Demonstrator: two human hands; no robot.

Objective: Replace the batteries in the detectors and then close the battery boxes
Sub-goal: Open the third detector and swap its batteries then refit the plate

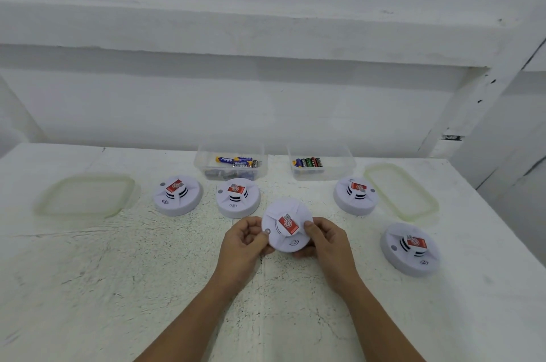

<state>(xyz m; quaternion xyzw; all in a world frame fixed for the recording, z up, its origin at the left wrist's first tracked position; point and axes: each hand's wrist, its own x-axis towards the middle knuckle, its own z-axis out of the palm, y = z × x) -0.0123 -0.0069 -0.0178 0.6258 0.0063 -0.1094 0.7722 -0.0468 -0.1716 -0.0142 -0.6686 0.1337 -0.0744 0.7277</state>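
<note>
I hold a round white detector (286, 213) with a red label, tilted toward me above the table's middle. My left hand (243, 246) grips its left edge and my right hand (323, 240) grips its right edge, thumbs on its face. Four more white detectors lie face up on the table: two to the left (178, 195) (238, 197), one at the right (356, 195) and one nearer at the far right (410, 248). A clear box (260, 168) holds blue and black batteries (236, 161). A second clear box (339, 168) holds green, purple and red batteries (308, 162).
Two translucent box lids lie flat on the white table (147, 287), one at the far left (85, 194) and one at the right (400, 190). A white wall rises behind the boxes. The table's right edge drops off beyond the right lid.
</note>
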